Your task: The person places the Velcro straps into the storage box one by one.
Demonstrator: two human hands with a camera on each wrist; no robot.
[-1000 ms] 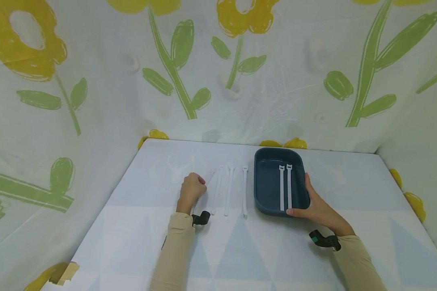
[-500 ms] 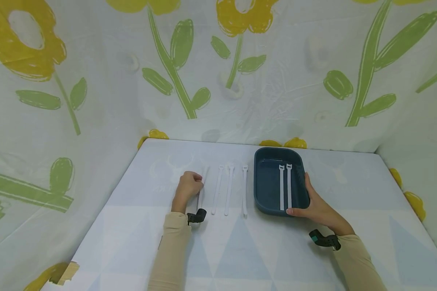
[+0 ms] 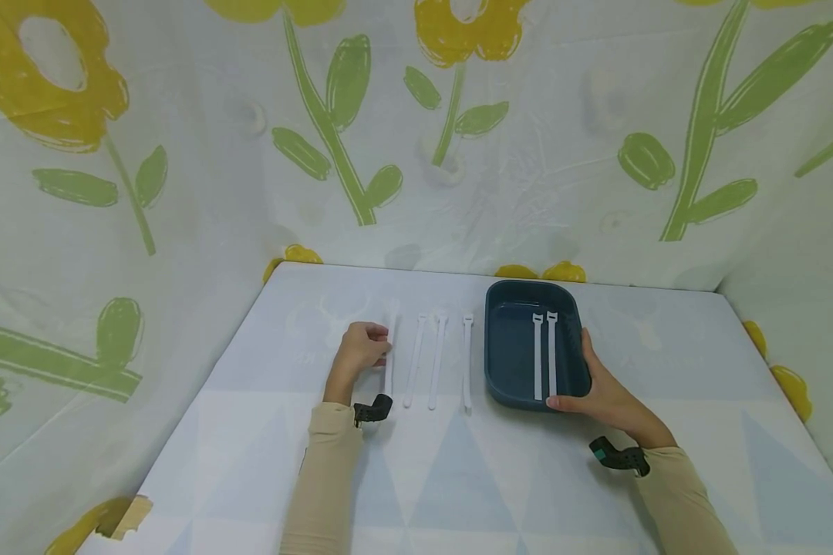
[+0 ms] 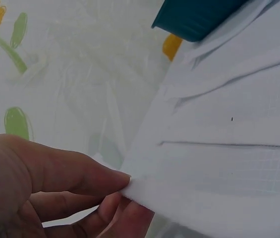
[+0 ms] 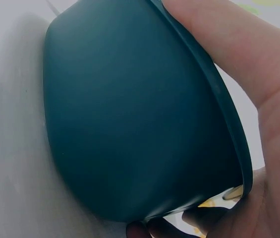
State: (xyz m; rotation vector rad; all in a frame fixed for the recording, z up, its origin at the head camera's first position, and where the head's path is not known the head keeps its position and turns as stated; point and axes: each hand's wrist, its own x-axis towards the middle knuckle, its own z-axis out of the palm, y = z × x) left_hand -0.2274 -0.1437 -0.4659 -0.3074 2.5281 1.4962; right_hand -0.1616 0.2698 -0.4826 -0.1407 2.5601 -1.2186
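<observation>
My left hand [image 3: 362, 348] pinches a long white hook-and-loop cable tie [image 3: 389, 374] between thumb and fingers, left of the dark blue tray [image 3: 508, 358]. In the left wrist view, thumb and fingertips meet on the edge of this cable tie [image 4: 179, 206], which runs off to the right. Two more cable ties [image 3: 537, 362] lie side by side inside the tray, their slotted heads pointing away from me. With my right hand [image 3: 614, 397] I hold the tray's near right corner, thumb over the rim and fingers along the outer wall [image 5: 140, 109].
Between my left hand and the tray, three white cable ties [image 3: 436, 362] lie lengthwise on the pale patterned table [image 3: 451, 493]. A floral curtain [image 3: 527, 193] hangs behind the table's far edge and along the sides. Tape [image 3: 132, 516] sits at the left edge.
My left hand has shifted a little left and away from me. The cable tie in it has swung from slanted to nearly parallel with the others. Right hand and tray have stayed still.
</observation>
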